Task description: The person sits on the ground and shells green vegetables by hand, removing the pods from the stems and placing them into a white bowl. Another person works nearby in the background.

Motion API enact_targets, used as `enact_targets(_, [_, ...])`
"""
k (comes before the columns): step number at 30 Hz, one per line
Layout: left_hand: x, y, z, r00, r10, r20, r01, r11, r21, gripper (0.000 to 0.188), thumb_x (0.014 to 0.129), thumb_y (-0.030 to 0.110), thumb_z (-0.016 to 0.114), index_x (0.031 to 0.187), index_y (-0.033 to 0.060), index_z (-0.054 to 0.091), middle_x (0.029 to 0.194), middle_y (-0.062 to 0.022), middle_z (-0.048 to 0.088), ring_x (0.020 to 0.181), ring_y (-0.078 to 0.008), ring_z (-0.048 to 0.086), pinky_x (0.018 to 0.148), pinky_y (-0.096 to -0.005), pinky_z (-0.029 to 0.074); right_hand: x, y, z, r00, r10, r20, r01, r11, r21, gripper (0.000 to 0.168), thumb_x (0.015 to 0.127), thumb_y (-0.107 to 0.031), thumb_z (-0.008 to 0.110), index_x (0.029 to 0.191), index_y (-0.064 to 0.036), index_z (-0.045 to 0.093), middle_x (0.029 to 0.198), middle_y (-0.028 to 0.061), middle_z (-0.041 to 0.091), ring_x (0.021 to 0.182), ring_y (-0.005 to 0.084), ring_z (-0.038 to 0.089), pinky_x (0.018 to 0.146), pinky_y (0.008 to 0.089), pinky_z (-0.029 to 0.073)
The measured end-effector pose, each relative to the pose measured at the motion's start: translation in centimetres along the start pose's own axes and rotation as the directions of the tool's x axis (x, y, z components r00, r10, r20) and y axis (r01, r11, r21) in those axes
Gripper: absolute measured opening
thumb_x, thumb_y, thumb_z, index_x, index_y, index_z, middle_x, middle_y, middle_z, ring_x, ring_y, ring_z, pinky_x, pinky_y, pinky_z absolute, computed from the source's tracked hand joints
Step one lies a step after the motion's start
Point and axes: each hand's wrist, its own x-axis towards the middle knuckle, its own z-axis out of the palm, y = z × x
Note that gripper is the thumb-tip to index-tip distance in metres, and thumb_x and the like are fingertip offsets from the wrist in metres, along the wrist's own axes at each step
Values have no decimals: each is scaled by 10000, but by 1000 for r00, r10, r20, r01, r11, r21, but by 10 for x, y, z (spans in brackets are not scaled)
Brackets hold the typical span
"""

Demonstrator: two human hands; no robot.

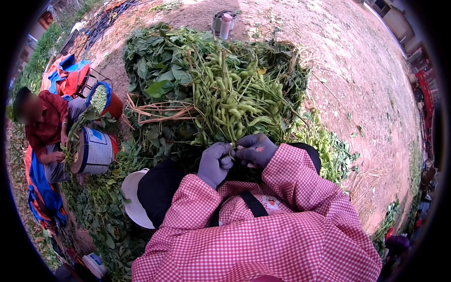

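Note:
Both my hands wear grey gloves and meet at the near edge of a heap of green soybean pods on stems (236, 95). My left hand (215, 164) has its fingers curled around a small green piece, perhaps a pod or stem end. Close beside it, my right hand (256, 149) pinches the same green bit at its fingertips; the glove bears a worn, pale spot. The pods lie just beyond my fingers, with cut leafy stalks (155, 63) heaped to their left. A white bucket (135, 201) stands by my left knee, partly hidden by my leg.
At the left a co-worker (51, 123) sits handling stalks over a white drum (95, 149). Behind the drum is a red bucket (114, 105) with a blue liner and green contents. A pink bottle (225, 26) stands beyond the heap. Dry straw (165, 111) lies across the greens.

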Motion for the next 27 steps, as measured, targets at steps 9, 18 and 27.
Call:
enact_targets(9, [7,6,15,998,30,-55,-8,928,372,127,889,117,568,801,37,524,660,-18,536,442,-42,376,397,-206,258,-4,4,-4,1000,-12,-20,13,999,32,260,860,-242,641,968,-6,661,686,22,602,544,69,518,474,207,411])
enact_targets(18, [-2,18,15,1000,14,-7,-8,869,494,111,895,86,520,855,-14,547,747,-99,599,486,-67,417,438,-208,298,-31,43,-25,868,-71,-491,63,997,-33,397,823,-228,614,1129,25,606,834,103,645,700,200,603,651,312,494])
enact_targets(27, [-28,2,17,1000,28,14,-31,877,480,135,900,94,528,939,-29,570,809,-85,618,539,-59,445,478,-203,330,-28,51,-26,799,-484,-356,121,710,-694,268,848,-149,614,1100,-61,599,1044,218,585,963,399,600,849,430,487])
